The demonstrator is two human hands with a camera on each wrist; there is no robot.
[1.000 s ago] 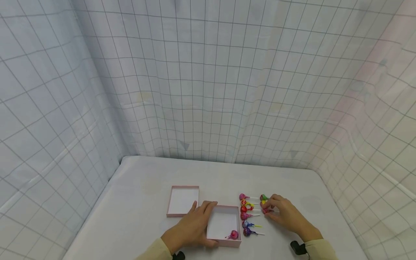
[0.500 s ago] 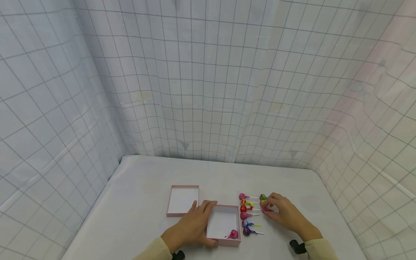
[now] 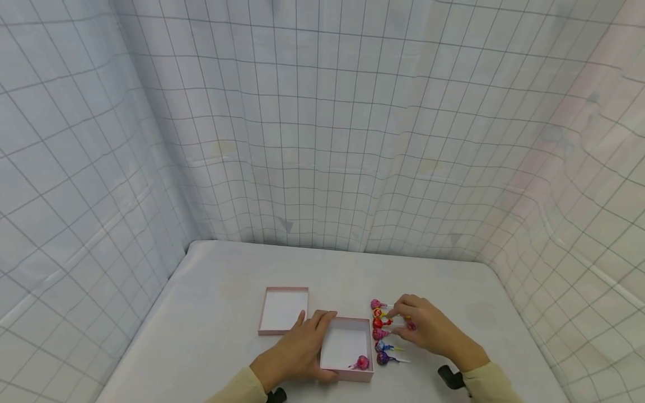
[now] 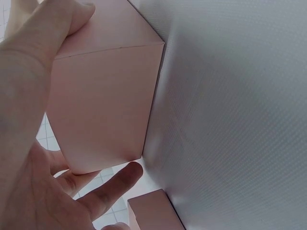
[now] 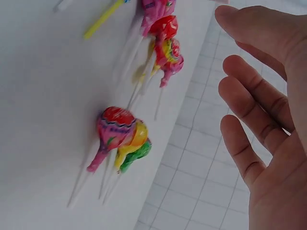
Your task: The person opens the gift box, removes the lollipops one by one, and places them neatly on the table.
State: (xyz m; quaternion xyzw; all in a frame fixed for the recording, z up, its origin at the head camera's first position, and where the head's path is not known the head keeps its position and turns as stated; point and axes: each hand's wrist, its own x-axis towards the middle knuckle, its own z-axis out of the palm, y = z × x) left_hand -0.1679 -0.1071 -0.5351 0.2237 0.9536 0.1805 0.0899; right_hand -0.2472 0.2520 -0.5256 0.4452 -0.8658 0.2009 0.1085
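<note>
My left hand [image 3: 297, 350] grips a pink box [image 3: 355, 376] by its left side, thumb at the near wall and fingers at the far corner. Inside, at the near right corner, lies a pink lollipop [image 3: 361, 363]. Just right of the box several lollipops form a column, among them a red one [image 3: 379, 323], a blue one [image 3: 382, 346] and a purple one [image 3: 384, 358]. My right hand [image 3: 433, 330] hovers over their sticks, fingers spread from thumb, holding nothing. Partly hidden below it is a second group; the right wrist view shows its pink-and-red lollipop [image 5: 115, 127], yellow lollipop [image 5: 139, 136] and green lollipop [image 5: 138, 155].
A shallow pink lid [image 3: 284, 309], white inside, lies behind my left hand. Everything rests on a white-covered table [image 3: 227, 291]. White grid-patterned curtains [image 3: 327, 140] enclose the table at the back and both sides.
My right hand has left the second lollipop group and moved left toward the column beside the box, its fingers parting. My left hand and the box stay put.
</note>
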